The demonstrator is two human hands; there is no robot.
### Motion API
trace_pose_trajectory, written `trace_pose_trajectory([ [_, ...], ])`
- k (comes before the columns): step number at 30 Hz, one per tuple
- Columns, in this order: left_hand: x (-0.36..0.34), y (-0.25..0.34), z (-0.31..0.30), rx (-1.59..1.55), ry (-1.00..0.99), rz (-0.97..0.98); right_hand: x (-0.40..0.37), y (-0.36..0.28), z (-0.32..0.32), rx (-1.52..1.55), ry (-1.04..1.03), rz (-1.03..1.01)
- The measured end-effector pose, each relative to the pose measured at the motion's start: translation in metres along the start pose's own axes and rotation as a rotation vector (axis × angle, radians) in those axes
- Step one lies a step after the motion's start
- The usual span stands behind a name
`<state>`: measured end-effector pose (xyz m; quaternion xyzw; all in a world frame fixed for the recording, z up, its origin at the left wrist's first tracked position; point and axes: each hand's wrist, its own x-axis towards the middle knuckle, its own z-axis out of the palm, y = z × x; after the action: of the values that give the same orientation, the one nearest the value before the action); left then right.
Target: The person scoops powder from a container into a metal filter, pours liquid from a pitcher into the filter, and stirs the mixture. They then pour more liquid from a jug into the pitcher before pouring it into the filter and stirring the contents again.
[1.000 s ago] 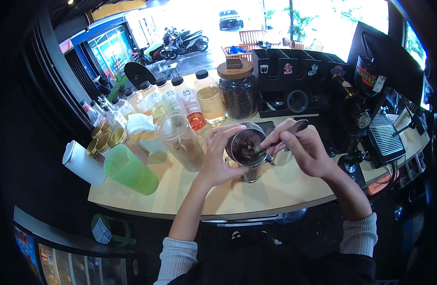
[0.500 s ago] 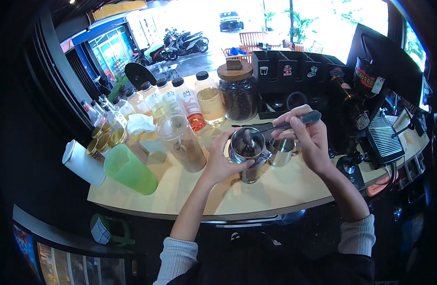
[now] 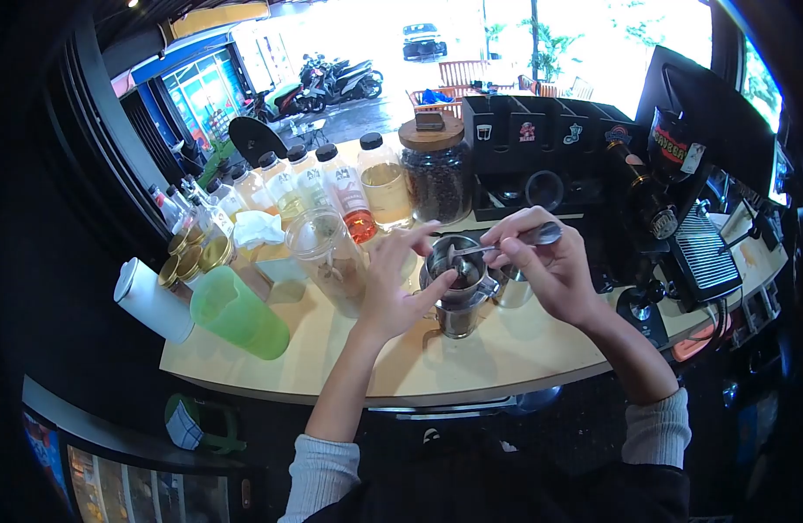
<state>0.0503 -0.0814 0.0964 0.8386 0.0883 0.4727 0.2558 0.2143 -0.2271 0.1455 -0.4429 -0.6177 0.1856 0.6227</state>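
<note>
A metal drip coffee filter [image 3: 491, 287] with dark contents sits on a glass cup [image 3: 459, 324] near the counter's front. My right hand [image 3: 550, 270] pinches a metal spoon [image 3: 542, 234] by its rounded end, the thin end pointing left over the filter's mouth. On the left side of the filter, my left hand [image 3: 391, 292] is spread, its thumb over the opening and its forefinger raised above the far rim. Whether the thumb touches the spoon or the contents is not clear. A metal pitcher [image 3: 511, 292] stands just right of the filter, partly behind my right hand.
Left of my hands stand a tall clear container [image 3: 319, 244] of brown powder, a green jug [image 3: 240, 314] and a white canister [image 3: 153, 299]. Behind are several bottles [image 3: 345, 187] and a jar of dark beans [image 3: 436, 174]. A coffee grinder [image 3: 667, 157] stands to the right.
My left hand has let go of the filter's side and spread over its mouth. The spoon's bowl has come out of the filter; its thin end now points there. My right hand has moved slightly left.
</note>
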Motion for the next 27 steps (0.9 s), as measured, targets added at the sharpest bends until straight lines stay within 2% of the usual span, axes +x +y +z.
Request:
trace_pose_trajectory([
  [1, 0.004, 0.006, -0.004, 0.196, -0.097, 0.066, 0.002, -0.001, 0.003, 0.002, -0.001, 0.001],
  [2, 0.007, 0.012, -0.004, 0.197, -0.096, 0.065, 0.005, -0.002, 0.005, -0.129, -0.044, -0.093],
  [3, 0.011, 0.018, -0.003, 0.265, -0.103, 0.159, 0.007, -0.003, 0.007, -0.261, -0.086, -0.188],
  [4, 0.014, 0.020, -0.002, 0.332, -0.112, 0.253, 0.009, -0.004, 0.010, -0.262, -0.085, -0.189],
  [8, 0.020, 0.017, -0.001, 0.448, -0.088, 0.397, 0.012, -0.006, 0.008, -0.401, -0.138, -0.340],
  [11, 0.020, 0.013, -0.001, 0.455, -0.094, 0.356, 0.006, -0.001, -0.007, -0.330, -0.051, -0.135],
  [12, 0.019, 0.012, -0.002, 0.439, -0.053, 0.327, 0.003, 0.007, -0.017, -0.331, -0.049, -0.134],
  [14, 0.017, 0.009, -0.003, 0.423, -0.011, 0.295, -0.006, 0.031, -0.039, -0.533, 0.010, 0.066],
  [16, 0.016, 0.007, -0.004, 0.313, 0.055, 0.196, -0.025, 0.076, -0.068, -0.843, -0.039, 0.134],
  [18, 0.016, 0.008, -0.006, 0.294, 0.085, 0.188, -0.048, 0.122, -0.094, -0.974, -0.192, 0.207],
  [19, 0.017, 0.008, -0.007, 0.277, 0.115, 0.180, -0.054, 0.126, -0.095, -0.973, -0.191, 0.207],
  [21, 0.015, 0.005, -0.008, 0.276, 0.111, 0.153, -0.061, 0.126, -0.093, -0.840, -0.166, 0.377],
  [22, 0.014, 0.004, -0.008, 0.275, 0.106, 0.123, -0.062, 0.123, -0.091, -0.838, -0.167, 0.377],
  [24, 0.013, 0.005, -0.007, 0.259, 0.115, 0.102, -0.064, 0.112, -0.086, -0.699, -0.139, 0.562],
  [25, 0.013, 0.006, -0.007, 0.241, 0.126, 0.081, -0.070, 0.122, -0.088, -0.697, -0.139, 0.563],
  [27, 0.012, 0.007, -0.007, 0.259, 0.122, 0.096, -0.080, 0.146, -0.092, -0.271, -0.038, 0.484],
])
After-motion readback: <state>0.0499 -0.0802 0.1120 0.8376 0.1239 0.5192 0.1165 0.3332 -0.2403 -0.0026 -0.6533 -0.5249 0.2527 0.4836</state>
